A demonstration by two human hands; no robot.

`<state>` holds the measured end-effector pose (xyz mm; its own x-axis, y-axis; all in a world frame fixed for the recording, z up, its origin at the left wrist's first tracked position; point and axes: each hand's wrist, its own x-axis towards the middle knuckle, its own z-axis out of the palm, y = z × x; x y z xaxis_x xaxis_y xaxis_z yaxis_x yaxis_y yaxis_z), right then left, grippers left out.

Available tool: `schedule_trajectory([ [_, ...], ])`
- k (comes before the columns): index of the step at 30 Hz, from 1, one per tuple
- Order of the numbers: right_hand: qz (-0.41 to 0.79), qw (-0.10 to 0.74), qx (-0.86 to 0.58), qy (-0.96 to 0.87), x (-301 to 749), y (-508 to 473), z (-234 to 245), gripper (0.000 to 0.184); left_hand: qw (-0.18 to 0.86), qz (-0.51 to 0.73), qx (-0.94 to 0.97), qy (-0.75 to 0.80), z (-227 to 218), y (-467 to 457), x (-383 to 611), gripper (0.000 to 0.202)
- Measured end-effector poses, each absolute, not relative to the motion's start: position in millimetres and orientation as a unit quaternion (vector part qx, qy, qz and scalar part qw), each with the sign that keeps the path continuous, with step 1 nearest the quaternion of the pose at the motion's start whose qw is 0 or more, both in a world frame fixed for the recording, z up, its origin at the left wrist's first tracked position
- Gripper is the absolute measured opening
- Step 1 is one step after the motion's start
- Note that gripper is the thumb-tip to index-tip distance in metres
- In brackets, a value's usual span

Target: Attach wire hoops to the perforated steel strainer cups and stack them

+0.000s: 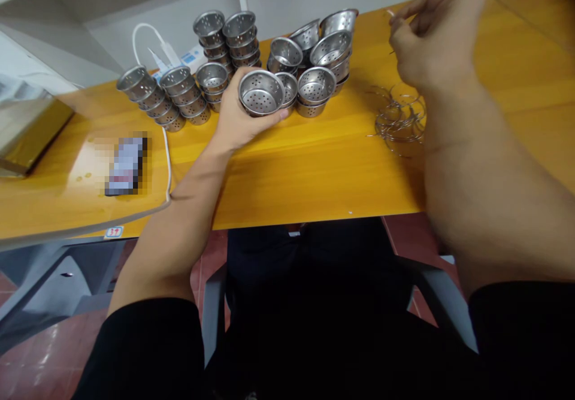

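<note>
My left hand (236,118) is wrapped round a small perforated steel cup (261,92), holding it just above the yellow table (314,166). Behind it stand several stacks of the same steel cups (314,58). More stacks (175,91) lean at the left. My right hand (431,41) is raised over the table's right side, its fingers pinched on a thin wire piece (390,14) that barely shows. Below that hand lies a tangle of thin wire rings (398,118).
A phone (126,165) lies on the table at the left, with a white cable (167,160) running past it to a charger (173,55) by the wall. A shiny box (27,130) sits at the far left. Below the table edge are my dark-clothed legs and a chair (431,292).
</note>
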<state>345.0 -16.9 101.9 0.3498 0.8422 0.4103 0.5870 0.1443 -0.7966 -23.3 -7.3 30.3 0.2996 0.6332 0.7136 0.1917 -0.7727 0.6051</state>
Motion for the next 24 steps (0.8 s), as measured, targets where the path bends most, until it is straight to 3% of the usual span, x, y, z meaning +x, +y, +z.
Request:
schedule_trajectory([
  [12,0.100,0.571,-0.575,-0.578,359.5,1.6,89.5,0.059,0.151,0.521,0.810,0.223,19.9,5.3,-27.1,0.092],
  [24,0.092,0.564,-0.578,-0.583,359.7,-4.6,88.9,0.055,0.204,0.533,0.778,0.263,21.4,-0.7,-19.6,0.110],
])
